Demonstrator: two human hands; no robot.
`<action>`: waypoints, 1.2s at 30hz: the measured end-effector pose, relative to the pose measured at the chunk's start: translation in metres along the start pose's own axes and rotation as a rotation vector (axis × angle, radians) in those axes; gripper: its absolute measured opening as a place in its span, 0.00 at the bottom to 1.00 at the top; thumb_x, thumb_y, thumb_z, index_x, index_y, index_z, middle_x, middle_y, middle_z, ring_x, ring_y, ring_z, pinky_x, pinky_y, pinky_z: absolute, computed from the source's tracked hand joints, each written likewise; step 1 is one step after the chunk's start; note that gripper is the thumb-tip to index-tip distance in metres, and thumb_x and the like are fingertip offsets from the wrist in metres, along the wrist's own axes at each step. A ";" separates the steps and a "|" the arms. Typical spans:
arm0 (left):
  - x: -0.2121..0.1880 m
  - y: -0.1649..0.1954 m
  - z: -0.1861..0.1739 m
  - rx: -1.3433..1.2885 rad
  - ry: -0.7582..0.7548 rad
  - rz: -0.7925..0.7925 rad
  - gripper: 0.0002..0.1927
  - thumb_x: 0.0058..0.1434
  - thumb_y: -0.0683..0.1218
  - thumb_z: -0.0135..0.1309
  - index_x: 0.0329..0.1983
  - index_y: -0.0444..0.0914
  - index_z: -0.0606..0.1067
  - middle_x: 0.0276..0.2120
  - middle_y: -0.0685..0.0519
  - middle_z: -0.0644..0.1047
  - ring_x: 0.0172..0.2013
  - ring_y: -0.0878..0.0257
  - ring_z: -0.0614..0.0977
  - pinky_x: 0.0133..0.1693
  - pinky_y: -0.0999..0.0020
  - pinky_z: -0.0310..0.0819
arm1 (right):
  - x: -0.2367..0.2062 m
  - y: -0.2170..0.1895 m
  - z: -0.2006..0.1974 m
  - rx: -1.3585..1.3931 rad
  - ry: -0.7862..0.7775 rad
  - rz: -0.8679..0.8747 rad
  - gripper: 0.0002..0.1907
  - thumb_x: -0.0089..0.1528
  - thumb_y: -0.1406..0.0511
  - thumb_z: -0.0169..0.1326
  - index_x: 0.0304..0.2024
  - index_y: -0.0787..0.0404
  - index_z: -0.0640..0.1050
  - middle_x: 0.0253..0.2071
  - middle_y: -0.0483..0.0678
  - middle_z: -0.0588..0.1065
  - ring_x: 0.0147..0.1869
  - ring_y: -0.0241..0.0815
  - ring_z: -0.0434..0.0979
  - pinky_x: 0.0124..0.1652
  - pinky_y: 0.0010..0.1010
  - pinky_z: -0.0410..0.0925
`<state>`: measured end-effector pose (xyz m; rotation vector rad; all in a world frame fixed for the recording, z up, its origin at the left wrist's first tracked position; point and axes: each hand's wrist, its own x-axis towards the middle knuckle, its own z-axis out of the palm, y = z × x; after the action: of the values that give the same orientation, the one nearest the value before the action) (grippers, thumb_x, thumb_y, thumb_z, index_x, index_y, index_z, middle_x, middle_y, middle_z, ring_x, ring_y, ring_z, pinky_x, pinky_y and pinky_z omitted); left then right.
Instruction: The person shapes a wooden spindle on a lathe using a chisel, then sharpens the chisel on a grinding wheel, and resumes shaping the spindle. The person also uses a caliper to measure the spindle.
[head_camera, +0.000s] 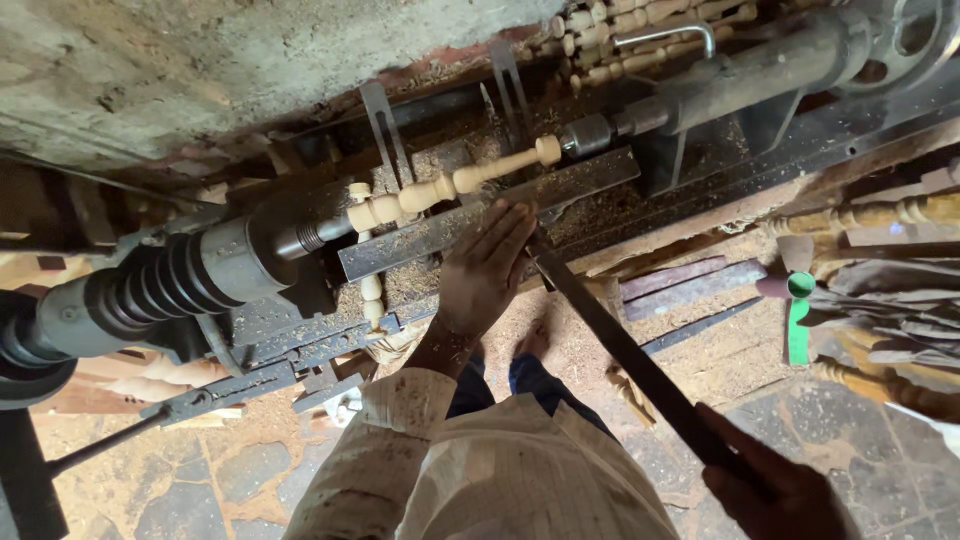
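Grip: both hands (487, 270) (775, 490) steady chisel (630, 360).

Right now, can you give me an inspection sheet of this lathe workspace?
Surface: stone floor, sawdust scattered.
Job's things: turned wooden spindle mounted in the lathe; long chisel laid across the tool rest.
Clutter: finished spindles behind the lathe; wood pieces and a green object at right.
Hands: left hand steadies the blade at the rest; right hand grips the handle.
Cables: nothing seen.
Surroundings: rough wall behind.
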<state>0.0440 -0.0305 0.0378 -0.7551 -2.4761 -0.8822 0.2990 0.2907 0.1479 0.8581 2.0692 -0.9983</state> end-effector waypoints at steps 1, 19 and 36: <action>0.000 -0.001 -0.001 -0.003 0.001 0.008 0.17 0.68 0.51 0.60 0.56 0.40 0.79 0.58 0.50 0.80 0.63 0.54 0.78 0.60 0.57 0.79 | 0.000 0.001 0.004 0.025 0.000 0.008 0.38 0.60 0.66 0.67 0.72 0.40 0.73 0.28 0.51 0.78 0.29 0.37 0.70 0.32 0.33 0.71; 0.007 -0.019 -0.025 -0.104 -0.100 0.155 0.19 0.62 0.46 0.63 0.57 0.37 0.79 0.58 0.48 0.80 0.61 0.53 0.79 0.59 0.58 0.80 | -0.063 -0.028 0.112 0.132 0.245 0.135 0.34 0.56 0.61 0.68 0.66 0.38 0.76 0.29 0.52 0.83 0.29 0.36 0.81 0.37 0.30 0.74; 0.008 -0.027 -0.026 -0.188 -0.035 0.244 0.18 0.67 0.37 0.56 0.60 0.36 0.77 0.62 0.46 0.77 0.66 0.55 0.75 0.66 0.62 0.72 | -0.113 -0.114 0.182 0.300 0.418 0.237 0.32 0.59 0.63 0.65 0.67 0.41 0.75 0.28 0.51 0.83 0.31 0.37 0.80 0.40 0.30 0.73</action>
<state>0.0268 -0.0628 0.0490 -1.1186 -2.2876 -1.0249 0.3244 0.0544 0.1941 1.5394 2.1096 -1.0820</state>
